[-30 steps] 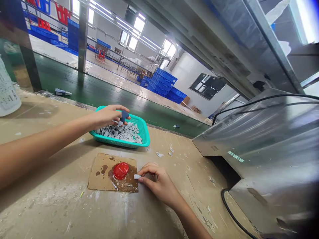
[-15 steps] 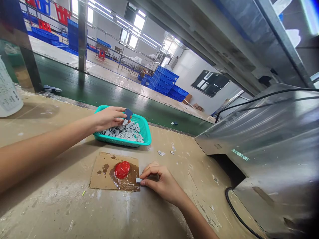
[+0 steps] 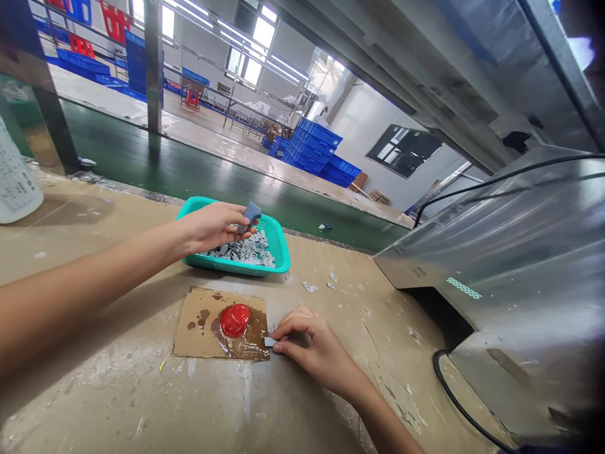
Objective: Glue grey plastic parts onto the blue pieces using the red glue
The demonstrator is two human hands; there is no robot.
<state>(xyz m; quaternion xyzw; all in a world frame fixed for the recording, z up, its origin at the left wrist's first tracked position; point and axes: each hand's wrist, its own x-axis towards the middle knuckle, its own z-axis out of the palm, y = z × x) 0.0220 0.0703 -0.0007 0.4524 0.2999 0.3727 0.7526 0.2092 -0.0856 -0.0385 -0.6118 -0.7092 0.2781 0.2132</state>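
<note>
Over the turquoise basket (image 3: 280,243), my left hand (image 3: 220,226) is closed on a blue-grey flat piece (image 3: 252,212), gripped by thumb and fingers. Many small grey pieces (image 3: 250,250) fill the basket. My right hand (image 3: 309,340) pinches a small light-grey piece (image 3: 270,342) between thumb and forefinger, at the right edge of a cardboard sheet (image 3: 189,315). On that cardboard sits a wet red round object (image 3: 235,320), with a dark, shiny wet stain around it. Its exact kind I cannot make out.
A few loose grey pieces (image 3: 309,287) lie on the worktable (image 3: 118,403). Behind it runs a green conveyor belt (image 3: 208,173) with a small item (image 3: 325,227) on it. A metal housing (image 3: 510,265) with a black cable stands right; a white plastic container (image 3: 16,183) stands left.
The blue-grey piece in my left hand has turned and shows a lighter face. The view has shifted slightly; my right hand keeps its pinch by the cardboard. Items on the belt have shifted left.
</note>
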